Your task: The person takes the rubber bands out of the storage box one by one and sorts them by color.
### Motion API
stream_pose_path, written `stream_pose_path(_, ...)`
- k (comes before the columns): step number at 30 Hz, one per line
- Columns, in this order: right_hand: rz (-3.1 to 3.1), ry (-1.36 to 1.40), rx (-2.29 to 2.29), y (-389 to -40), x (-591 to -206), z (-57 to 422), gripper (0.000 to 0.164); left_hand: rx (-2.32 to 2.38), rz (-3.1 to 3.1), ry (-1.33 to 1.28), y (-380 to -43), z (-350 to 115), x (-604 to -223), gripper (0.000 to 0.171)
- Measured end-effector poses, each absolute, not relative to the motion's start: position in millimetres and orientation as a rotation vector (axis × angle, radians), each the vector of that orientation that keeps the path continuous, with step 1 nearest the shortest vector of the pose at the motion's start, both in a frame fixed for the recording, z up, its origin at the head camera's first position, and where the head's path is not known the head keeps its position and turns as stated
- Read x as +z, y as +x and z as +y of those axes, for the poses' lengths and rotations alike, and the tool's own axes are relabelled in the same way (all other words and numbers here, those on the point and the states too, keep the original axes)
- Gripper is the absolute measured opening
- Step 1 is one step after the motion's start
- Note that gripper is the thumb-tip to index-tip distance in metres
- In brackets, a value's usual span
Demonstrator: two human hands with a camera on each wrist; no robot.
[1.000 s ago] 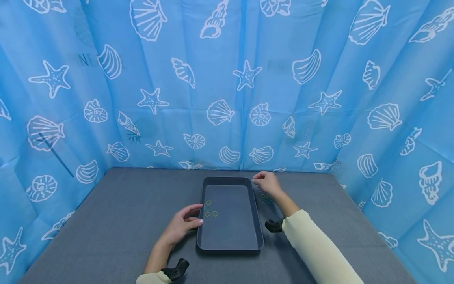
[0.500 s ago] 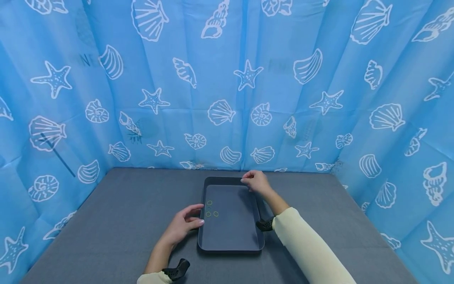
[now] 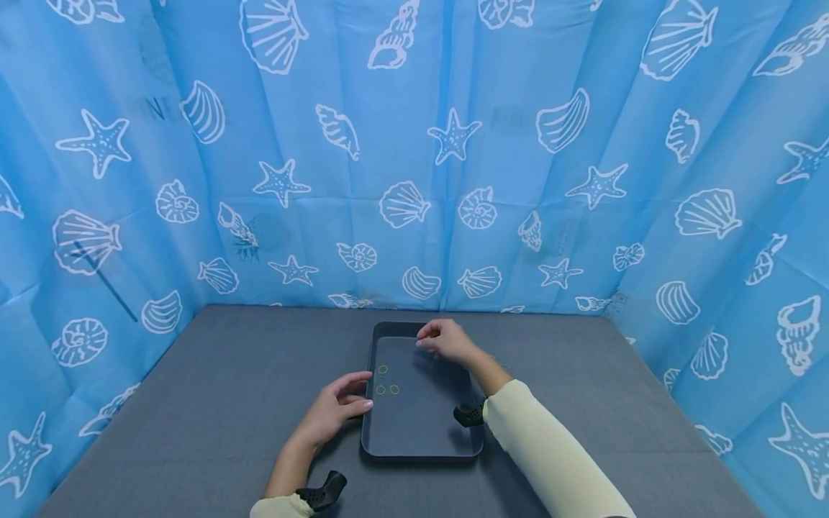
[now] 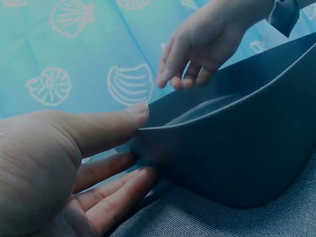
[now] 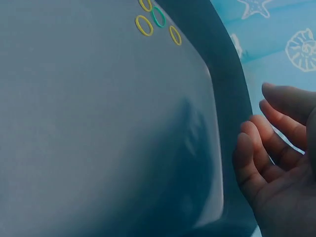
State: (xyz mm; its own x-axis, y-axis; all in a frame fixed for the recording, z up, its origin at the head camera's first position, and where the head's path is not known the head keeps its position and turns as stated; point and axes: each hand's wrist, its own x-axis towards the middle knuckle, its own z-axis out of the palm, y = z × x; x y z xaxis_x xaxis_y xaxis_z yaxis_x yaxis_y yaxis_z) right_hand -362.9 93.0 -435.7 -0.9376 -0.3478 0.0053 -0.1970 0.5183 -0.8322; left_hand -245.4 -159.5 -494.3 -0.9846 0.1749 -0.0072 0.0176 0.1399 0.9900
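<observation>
A dark grey rectangular tray [image 3: 424, 424] sits mid-table. My left hand [image 3: 333, 410] is at its left side; in the left wrist view the thumb [image 4: 118, 126] touches the rim and the other fingers lie against the outer wall. Above the tray's far part hovers my right hand [image 3: 450, 342], thumb and index tips close together. No object shows between those tips in any view. Inside the tray, near its left wall, lie several small thin rings, among them a yellow ring [image 5: 138, 24] and a green ring [image 5: 153, 15].
Grey cloth covers the table [image 3: 259, 360]. A blue curtain [image 3: 414, 144] with white shells hangs behind it and along both sides. Right of the tray, mostly hidden by my right forearm, a trace of more small rings shows.
My right hand has moved left from beyond the tray's far right corner to over its inside. The forearm now hides most of the rings at the right. My left hand stays put.
</observation>
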Motion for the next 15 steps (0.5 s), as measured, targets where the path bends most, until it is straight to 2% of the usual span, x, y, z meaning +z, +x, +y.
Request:
stream_pose_path(6,2.476,-0.584,-1.323,-357,-436,86,0.021,1.970,2.278,0.172,-244,-158,-492,0.049)
stream_pose_path(15,2.382,-0.620,-1.254,-352,-440,74,0.022,1.954,2.276,0.148,-244,-158,-491,0.049)
